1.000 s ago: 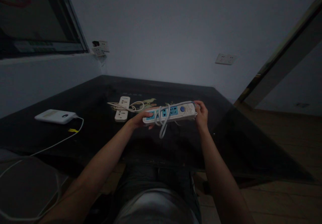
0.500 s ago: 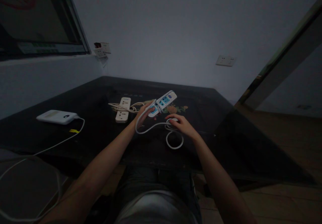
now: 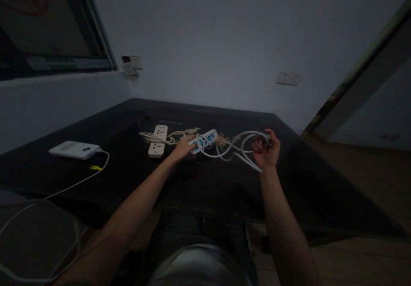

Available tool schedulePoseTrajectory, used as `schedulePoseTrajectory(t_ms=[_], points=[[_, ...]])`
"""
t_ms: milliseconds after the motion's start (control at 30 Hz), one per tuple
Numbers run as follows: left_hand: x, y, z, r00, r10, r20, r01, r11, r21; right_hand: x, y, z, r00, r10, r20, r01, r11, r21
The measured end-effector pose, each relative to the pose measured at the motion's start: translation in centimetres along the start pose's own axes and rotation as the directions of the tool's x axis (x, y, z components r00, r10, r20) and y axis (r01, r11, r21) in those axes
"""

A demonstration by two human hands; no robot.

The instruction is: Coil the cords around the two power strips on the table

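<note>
A white power strip with blue sockets [image 3: 212, 136] lies tilted over the dark table, with my left hand [image 3: 183, 148] closed on its near left end. Its white cord [image 3: 230, 150] is wound about the strip and runs right in loose loops. My right hand [image 3: 267, 149] is raised at the right, fingers curled round the looped cord; the cord's plug end is hard to make out. Just left of my left hand rests a second, cream power strip [image 3: 158, 150] with its own cord [image 3: 146, 137] bundled round it.
On the table's left lies a white power bank [image 3: 74, 150] with a white cable [image 3: 105, 162] trailing off the near edge, beside a yellow tag [image 3: 95, 168]. The black glossy table [image 3: 212, 187] meets a wall carrying sockets [image 3: 288, 78].
My right hand has moved right and up, drawing the cord loops out with it. The blue-socketed strip has come lower and flatter, still in my left hand.
</note>
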State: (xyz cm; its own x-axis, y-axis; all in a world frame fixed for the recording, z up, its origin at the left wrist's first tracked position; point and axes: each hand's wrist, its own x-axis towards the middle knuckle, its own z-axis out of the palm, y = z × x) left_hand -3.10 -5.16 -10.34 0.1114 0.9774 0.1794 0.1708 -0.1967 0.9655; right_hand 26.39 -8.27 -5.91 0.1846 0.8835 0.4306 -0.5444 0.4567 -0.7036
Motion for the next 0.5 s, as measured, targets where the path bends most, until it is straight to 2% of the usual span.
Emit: schedulePoseTrajectory(t_ms=[100,167,233,333,433,500], points=[[-0.6,0.8,0.3,0.997,0.032,0.068,-0.039,0.995,0.093,1.2,-0.6,-2.1,0.977,-0.09,-0.192,0.11,0.99,0.094],[-1.0,1.3,0.4,0.986,-0.019,0.163,0.003,0.995,0.102,1.7,-0.9,-3.4,0.945,-0.108,-0.31,0.155,0.979,0.132],[-1.5,1.7,0.2,0.951,-0.091,0.297,0.076,0.995,0.061,2.1,-1.1,-4.5,0.902,-0.114,-0.416,0.187,0.972,0.141],[-2.3,2.3,-0.1,0.843,-0.137,0.52,0.174,0.985,-0.023,2.4,-1.1,-6.0,0.856,-0.137,-0.498,0.23,0.965,0.129],[-3.0,2.8,-0.5,0.707,-0.181,0.683,0.295,0.954,-0.052,2.7,-0.9,-6.9,0.854,-0.186,-0.486,0.257,0.963,0.083],[-3.1,2.9,-0.8,0.641,-0.185,0.744,0.355,0.932,-0.074,2.8,-0.6,-6.9,0.865,-0.188,-0.466,0.237,0.97,0.049]])
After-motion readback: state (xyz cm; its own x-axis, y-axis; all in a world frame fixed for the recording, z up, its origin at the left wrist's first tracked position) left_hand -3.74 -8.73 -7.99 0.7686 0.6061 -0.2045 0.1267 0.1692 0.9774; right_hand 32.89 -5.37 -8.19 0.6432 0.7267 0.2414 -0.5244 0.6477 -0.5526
